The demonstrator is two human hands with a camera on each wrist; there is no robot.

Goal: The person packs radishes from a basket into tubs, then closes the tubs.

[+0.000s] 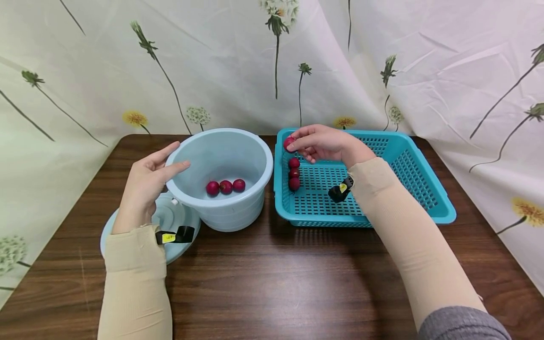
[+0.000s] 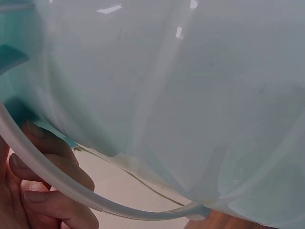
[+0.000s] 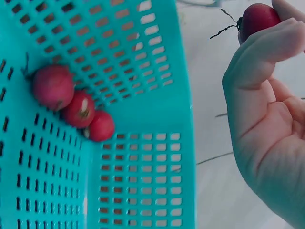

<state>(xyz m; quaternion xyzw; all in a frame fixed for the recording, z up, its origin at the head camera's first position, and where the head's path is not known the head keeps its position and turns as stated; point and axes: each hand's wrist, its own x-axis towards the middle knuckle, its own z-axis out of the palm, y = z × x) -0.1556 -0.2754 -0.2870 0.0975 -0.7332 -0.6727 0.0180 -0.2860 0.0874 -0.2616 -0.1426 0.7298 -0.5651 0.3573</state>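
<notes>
My left hand (image 1: 142,182) grips the rim of a pale blue bucket (image 1: 231,215), thumb over the inner side. In the left wrist view its curled fingers (image 2: 62,205) lie outside, by the bucket's thin handle (image 2: 157,215). Three red radishes (image 1: 226,187) sit in a row on the bucket's bottom. My right hand (image 1: 327,145) pinches another radish (image 1: 289,143) between thumb and fingers, above the back left corner of a teal basket (image 1: 418,182). Thin roots trail from that radish in the right wrist view. Three more radishes (image 3: 78,109) lie in line along the basket's left side.
A round pale blue lid (image 1: 180,218) lies on the dark wooden table (image 1: 272,283), partly beneath my left wrist and left of the bucket. Bucket and basket stand side by side with a narrow gap. A flower-printed cloth (image 1: 238,66) hangs behind.
</notes>
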